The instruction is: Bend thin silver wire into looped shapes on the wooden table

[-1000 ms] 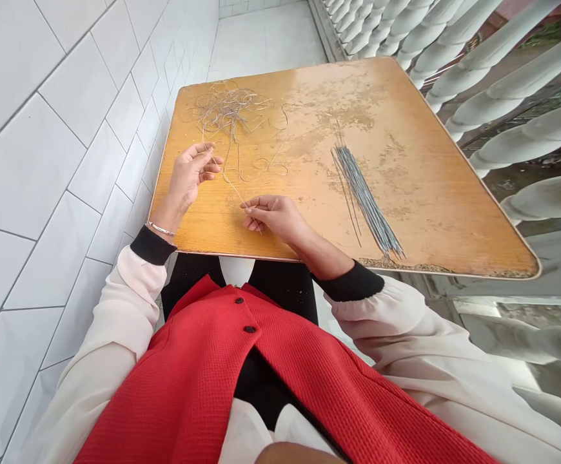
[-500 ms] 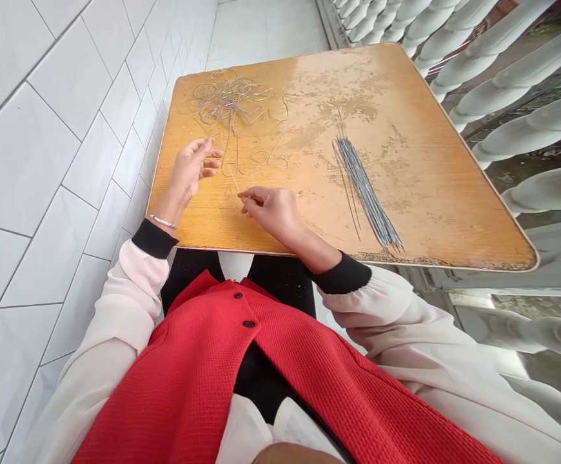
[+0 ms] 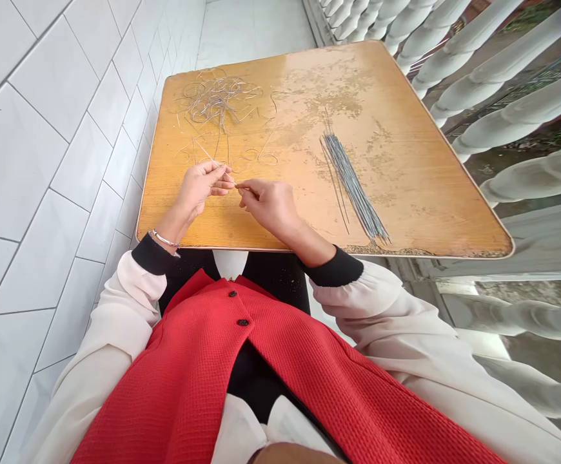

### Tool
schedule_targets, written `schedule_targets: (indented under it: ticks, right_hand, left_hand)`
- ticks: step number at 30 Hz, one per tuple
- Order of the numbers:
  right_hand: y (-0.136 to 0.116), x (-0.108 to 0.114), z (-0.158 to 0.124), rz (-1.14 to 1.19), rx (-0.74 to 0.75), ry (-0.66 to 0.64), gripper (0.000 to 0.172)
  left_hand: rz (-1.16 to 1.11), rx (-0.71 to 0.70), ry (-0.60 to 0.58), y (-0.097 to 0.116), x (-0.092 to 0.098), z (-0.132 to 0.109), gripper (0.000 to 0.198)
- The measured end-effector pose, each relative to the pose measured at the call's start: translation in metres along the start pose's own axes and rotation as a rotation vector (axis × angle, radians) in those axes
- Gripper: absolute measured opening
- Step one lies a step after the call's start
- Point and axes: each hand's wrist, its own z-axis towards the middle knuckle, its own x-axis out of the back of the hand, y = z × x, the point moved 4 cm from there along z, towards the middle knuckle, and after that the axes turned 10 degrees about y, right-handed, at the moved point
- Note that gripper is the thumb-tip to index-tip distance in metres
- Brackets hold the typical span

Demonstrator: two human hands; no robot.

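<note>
At the near edge of the wooden table (image 3: 406,193), the left hand (image 3: 200,187) and right hand (image 3: 267,206) pinch a thin wire (image 3: 236,186) between their fingertips, a wire tangle (image 3: 215,96) toward the far left corner

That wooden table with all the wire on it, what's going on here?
A person is working at an orange wooden table with both bare hands. Over the table, the fingertips of the right hand pinch a short thin wire, which reaches the fingers of the left hand. Beyond the hands lies a tangled heap of wire, and to their right a neat bundle of straight grey wires.
</note>
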Motion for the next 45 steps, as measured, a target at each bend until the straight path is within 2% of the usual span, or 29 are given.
schedule_targets:
  ticks: [4,9,13,20,23,27,32,41,45]
  right_hand:
    - [0.006,-0.006,0.003,0.35,-0.18,-0.089,0.016]
    - [0.013,-0.009,0.003,0.545,-0.3,-0.134,0.01]
    - [0.017,-0.003,0.0,0.596,-0.329,-0.118,0.011]
    - [0.013,-0.001,-0.001,0.541,-0.329,-0.097,0.013]
    - [0.015,0.001,-0.002,0.643,-0.403,-0.09,0.015]
    - [0.02,0.003,-0.003,0.809,-0.52,-0.081,0.026]
    - [0.025,0.0,-0.004,0.962,-0.604,-0.081,0.028]
    - [0.027,-0.015,-0.006,1.064,-0.637,0.152,0.009]
    - [0.026,-0.023,-0.006,0.982,-0.633,0.155,0.015]
  left_hand:
    - [-0.03,0.023,0.023,-0.002,0.001,0.004,0.022]
    - [-0.001,-0.011,0.038,0.001,0.005,0.006,0.024]
    - [-0.012,-0.062,0.087,0.005,0.01,0.005,0.023]
    - [0.045,-0.043,0.044,-0.001,0.001,-0.005,0.023]
    - [0.086,-0.039,0.047,-0.002,0.001,-0.005,0.028]
    - [0.107,-0.044,0.04,-0.002,0.003,-0.005,0.029]
    - [0.113,-0.044,0.038,-0.003,0.004,-0.007,0.03]
    - [0.016,-0.028,0.038,-0.011,0.002,-0.009,0.03]
    - [-0.033,0.015,0.046,-0.014,-0.003,-0.015,0.029]
